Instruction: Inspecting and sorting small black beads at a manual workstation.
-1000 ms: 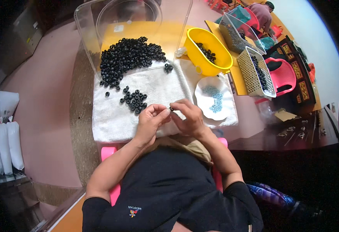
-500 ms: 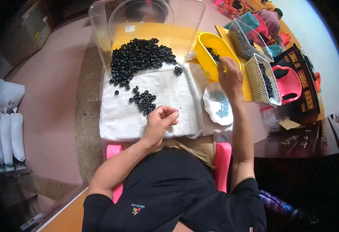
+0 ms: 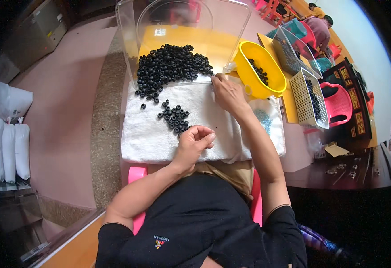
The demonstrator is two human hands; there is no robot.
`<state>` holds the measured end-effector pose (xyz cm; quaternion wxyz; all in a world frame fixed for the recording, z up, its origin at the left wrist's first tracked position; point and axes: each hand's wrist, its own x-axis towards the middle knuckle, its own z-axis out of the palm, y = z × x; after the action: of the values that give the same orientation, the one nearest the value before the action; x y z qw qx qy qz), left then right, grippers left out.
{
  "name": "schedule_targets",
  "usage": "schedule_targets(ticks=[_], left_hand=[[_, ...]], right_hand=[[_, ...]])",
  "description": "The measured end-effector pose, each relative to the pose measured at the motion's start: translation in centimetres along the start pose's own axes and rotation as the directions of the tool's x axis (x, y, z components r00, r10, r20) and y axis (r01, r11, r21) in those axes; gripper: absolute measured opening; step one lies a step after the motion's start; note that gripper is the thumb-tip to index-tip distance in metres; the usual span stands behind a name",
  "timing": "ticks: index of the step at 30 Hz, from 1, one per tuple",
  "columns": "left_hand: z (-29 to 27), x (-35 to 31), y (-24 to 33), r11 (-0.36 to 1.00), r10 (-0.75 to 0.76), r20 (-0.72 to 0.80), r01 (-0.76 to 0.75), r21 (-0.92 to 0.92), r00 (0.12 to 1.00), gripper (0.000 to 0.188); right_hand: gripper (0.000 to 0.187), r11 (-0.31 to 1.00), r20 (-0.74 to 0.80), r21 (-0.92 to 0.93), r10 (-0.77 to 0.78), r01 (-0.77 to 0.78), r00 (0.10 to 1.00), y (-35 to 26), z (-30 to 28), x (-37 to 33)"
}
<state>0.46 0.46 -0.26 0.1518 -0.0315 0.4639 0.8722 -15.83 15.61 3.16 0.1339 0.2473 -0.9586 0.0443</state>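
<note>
Loose black ring-shaped pieces (image 3: 171,67), like large beads with a hole, lie heaped at the mouth of a clear plastic tub (image 3: 125,44) tipped on its side. A smaller group of the same pieces (image 3: 175,118) is spread on the white towel (image 3: 150,143). Beside that group, my left hand (image 3: 196,142) is closed in a pinch, thumb against fingers; anything held is too small to make out. My right hand (image 3: 229,93) reaches to the heap's right edge, fingers drawn together and their tips partly hidden. Under the right forearm, a white dish with tiny bluish bits (image 3: 263,120) is partly covered.
Right of the heap stands a yellow tub (image 3: 281,85) with black pieces inside. Farther right are a white perforated basket (image 3: 300,96) and a clear bin (image 3: 309,60), both holding pieces. A pink chair (image 3: 338,105) stands beyond. Another person (image 3: 318,31) sits at the far right.
My right hand has moved left from the yellow tub to the right edge of the heap. The left hand keeps its pinch in nearly the same place. The view has shifted slightly.
</note>
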Motion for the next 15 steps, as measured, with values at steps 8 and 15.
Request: schedule_targets(ticks=[8,15], left_hand=[[-0.1,0.0,0.2,1.0,-0.002,0.008,0.002,-0.014,1.0,0.017],[0.1,0.0,0.4,1.0,-0.019,-0.01,0.019,0.002,1.0,0.016]], right_hand=[[0.017,0.996,0.007,-0.004,-0.084,0.084,0.996,-0.1,0.8,0.0],[0.022,0.98,0.116,0.139,-0.158,0.141,0.981,-1.1,0.4,-1.2]])
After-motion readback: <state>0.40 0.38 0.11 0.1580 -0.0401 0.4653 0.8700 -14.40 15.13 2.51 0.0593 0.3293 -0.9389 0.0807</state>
